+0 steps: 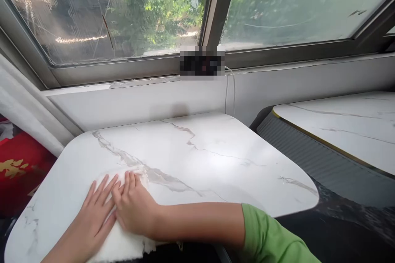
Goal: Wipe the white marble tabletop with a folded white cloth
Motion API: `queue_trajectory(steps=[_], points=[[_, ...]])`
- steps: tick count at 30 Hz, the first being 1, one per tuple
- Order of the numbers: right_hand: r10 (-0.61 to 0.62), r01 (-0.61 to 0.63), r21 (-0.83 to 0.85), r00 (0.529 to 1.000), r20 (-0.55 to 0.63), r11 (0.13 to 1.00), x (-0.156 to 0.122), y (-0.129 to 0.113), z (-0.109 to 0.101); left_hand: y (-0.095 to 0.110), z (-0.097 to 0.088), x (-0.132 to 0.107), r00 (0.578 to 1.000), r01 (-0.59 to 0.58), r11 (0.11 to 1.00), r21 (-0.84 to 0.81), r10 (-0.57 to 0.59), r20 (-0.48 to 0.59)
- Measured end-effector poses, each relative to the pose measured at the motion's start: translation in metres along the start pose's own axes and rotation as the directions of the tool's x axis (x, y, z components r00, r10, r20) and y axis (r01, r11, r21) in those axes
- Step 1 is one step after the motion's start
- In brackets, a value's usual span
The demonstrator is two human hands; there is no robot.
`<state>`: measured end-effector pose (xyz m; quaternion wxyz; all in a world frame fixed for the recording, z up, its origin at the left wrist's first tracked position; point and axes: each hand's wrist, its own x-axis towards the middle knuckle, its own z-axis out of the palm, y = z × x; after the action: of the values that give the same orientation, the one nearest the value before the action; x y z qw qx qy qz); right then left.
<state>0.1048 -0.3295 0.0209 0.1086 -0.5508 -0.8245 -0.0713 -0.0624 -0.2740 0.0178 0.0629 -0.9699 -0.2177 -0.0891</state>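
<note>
A thin white cloth (129, 244) with a ragged edge lies on the white marble-patterned table (222, 172); part of it hangs over the near edge. My left hand (97, 211) rests flat on the cloth with its fingers stretched out and slightly spread. Beside it, touching it near the thumb, my right hand (135, 205) has its fingers curled and pressed down on the cloth. Much of the cloth is hidden under both hands. My right arm, in a green sleeve (268, 234), reaches across the table's near side.
Behind the table runs a low white wall under a window (154, 12). A blurred-out object (202, 63) with a white cable (234, 90) is on the sill. A second marbled table (345, 119) stands at right, a red bag-like item (23, 168) and pale curtain (27, 98) at left.
</note>
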Motion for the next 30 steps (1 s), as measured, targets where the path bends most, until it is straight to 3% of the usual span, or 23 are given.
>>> queue_trajectory(steps=[3, 6, 10, 13, 17, 23, 26, 30], points=[[0.075, -0.075, 0.067, 0.997, -0.006, 0.995, 0.012, -0.003, 0.005, -0.010, 0.004, -0.006, 0.993, 0.077, 0.995, 0.059, -0.071, -0.090], [0.147, -0.139, 0.129, 0.988, -0.054, 0.982, 0.037, 0.007, 0.016, -0.040, 0.009, 0.008, 0.991, 0.134, 0.987, 0.093, -0.133, -0.016], [0.282, -0.252, 0.213, 0.952, -0.122, 0.944, 0.083, 0.044, 0.039, -0.091, 0.017, 0.063, 0.967, 0.193, 0.980, 0.043, -0.198, 0.158], [0.375, -0.315, 0.299, 0.911, -0.172, 0.901, 0.115, 0.082, 0.052, -0.122, 0.028, 0.114, 0.975, 0.195, 0.981, -0.024, -0.191, 0.113], [0.416, -0.346, 0.365, 0.900, -0.133, 0.864, 0.143, 0.126, 0.059, -0.149, 0.044, 0.165, 0.980, 0.200, 0.977, -0.071, -0.200, 0.000], [0.470, -0.408, 0.305, 0.867, -0.165, 0.861, 0.163, 0.142, 0.061, -0.168, 0.057, 0.194, 0.982, 0.174, 0.983, -0.059, -0.178, -0.064], [0.465, -0.402, 0.278, 0.858, -0.218, 0.873, 0.165, 0.141, 0.063, -0.170, 0.059, 0.196, 0.983, 0.169, 0.984, -0.053, -0.172, -0.067], [0.451, -0.400, 0.252, 0.871, -0.196, 0.881, 0.163, 0.139, 0.064, -0.164, 0.059, 0.192, 0.976, 0.214, 0.975, -0.052, -0.216, -0.032]])
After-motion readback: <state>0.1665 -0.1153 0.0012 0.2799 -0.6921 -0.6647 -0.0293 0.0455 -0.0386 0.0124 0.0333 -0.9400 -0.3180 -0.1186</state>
